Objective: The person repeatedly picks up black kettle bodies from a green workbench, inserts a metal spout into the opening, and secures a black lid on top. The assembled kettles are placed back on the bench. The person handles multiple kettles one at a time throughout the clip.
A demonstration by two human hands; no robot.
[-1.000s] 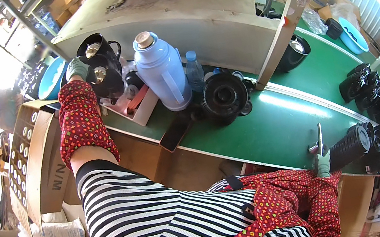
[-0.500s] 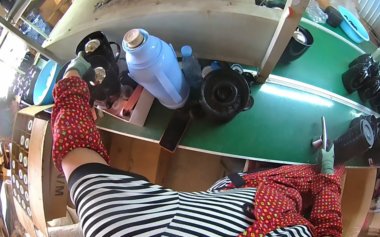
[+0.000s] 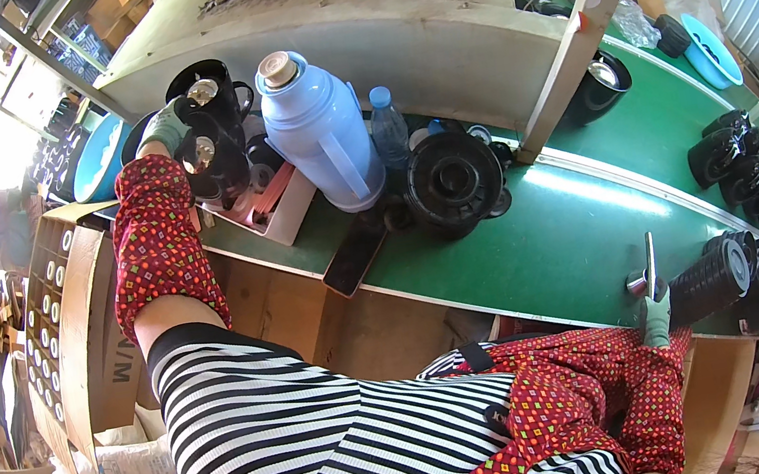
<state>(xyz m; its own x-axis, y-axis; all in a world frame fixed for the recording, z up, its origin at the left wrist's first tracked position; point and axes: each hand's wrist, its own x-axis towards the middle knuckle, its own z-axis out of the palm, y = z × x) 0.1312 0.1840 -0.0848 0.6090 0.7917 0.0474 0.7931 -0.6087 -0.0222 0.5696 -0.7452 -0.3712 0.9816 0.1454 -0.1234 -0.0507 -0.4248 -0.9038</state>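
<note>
Gloved left fingers [image 3: 171, 121] — at a black mug [image 3: 224, 175]

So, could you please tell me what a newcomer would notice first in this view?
The tall light-blue flask stands out first, on the green bench at upper middle. To its left, the gloved left hand is at two black mugs. At lower right, the gloved right hand is by a shiny metal tool, beside stacked black parts.
</note>
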